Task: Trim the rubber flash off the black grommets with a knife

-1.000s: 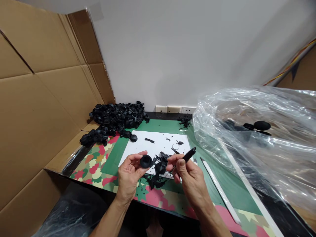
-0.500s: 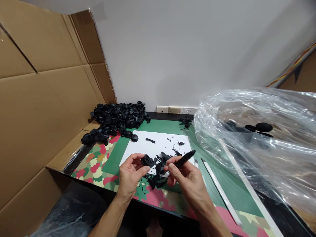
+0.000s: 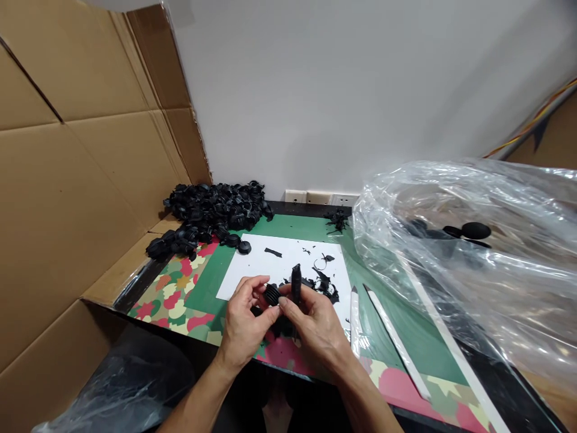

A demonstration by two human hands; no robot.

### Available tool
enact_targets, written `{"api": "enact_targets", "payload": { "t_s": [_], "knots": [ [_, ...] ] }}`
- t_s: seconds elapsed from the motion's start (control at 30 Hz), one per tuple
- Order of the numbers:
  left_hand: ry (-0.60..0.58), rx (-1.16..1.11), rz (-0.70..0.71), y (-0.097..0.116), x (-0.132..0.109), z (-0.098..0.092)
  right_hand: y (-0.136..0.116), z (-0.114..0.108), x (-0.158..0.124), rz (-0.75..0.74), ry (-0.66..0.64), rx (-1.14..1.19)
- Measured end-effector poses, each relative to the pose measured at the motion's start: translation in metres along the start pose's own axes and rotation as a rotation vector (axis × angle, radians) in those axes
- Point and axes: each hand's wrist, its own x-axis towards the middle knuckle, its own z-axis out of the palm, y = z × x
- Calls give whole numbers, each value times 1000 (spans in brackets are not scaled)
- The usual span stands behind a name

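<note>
My left hand [image 3: 247,316] is closed on a small ribbed black rubber part [image 3: 271,294], its ridges facing up. Beside it, my right hand [image 3: 313,319] grips a dark pen-shaped tool [image 3: 296,284] that stands nearly upright; its lower end is hidden. The right fingertips meet the ribbed part's right side. Beneath and beyond the hands, black rubber scraps [image 3: 325,285] lie on a white sheet [image 3: 256,270]. A round black part [image 3: 244,247] rests at the sheet's far left corner.
A heap of black rubber parts [image 3: 216,207] fills the back left, beside a cardboard wall [image 3: 103,150]. Two white pencil-like sticks [image 3: 396,343] [image 3: 354,322] lie at right on the green mat [image 3: 378,331]. A clear plastic bag [image 3: 433,192] holding black round parts covers the right side.
My right hand has moved left to meet the ribbed part, and its tool has swung from slanting right to nearly upright. The part in my left hand has turned, showing its ridged side.
</note>
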Motion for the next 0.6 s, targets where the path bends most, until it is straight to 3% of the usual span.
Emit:
{"api": "enact_targets", "payload": {
  "t_s": [0.1,0.3,0.6],
  "knots": [
    [-65,-77,-6,6,0,-2,-3,-4,4,-12,-22,-26],
    [-188,-298,-269,12,5,-6,-9,-9,7,-23,-3,-36],
    [-18,-298,-265,11,6,1,-1,-2,1,-14,7,-11]
  ]
}}
